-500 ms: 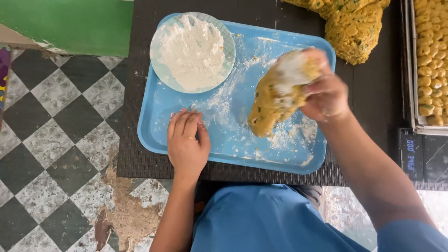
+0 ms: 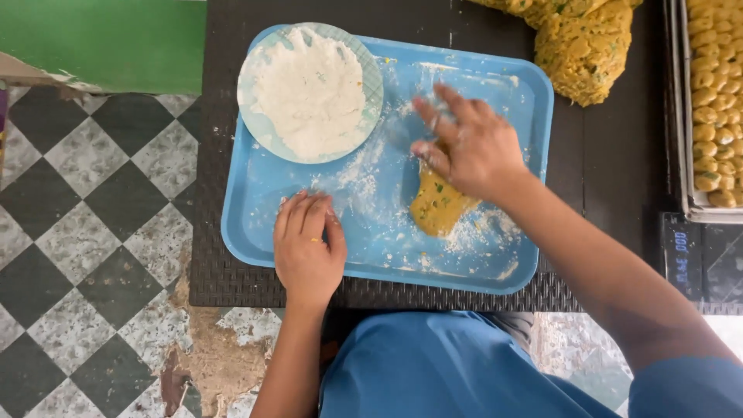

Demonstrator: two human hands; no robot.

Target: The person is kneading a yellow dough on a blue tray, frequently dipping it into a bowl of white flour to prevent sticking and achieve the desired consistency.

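I see a checkered floor (image 2: 85, 201) to the left of a dark woven mat (image 2: 611, 155), and on the mat a blue tray (image 2: 255, 217) dusted with flour. Beyond my right hand sits a big mound of yellow dough (image 2: 584, 50), with rows of small dough balls (image 2: 712, 101) off to its right. Ahead of my left hand is a plate of flour (image 2: 309, 89). My right hand (image 2: 472, 151), fingers spread, presses on a dough piece (image 2: 437, 209) lying mid-tray. My left hand (image 2: 308, 248) rests flat, fingers together, on the tray's near edge.
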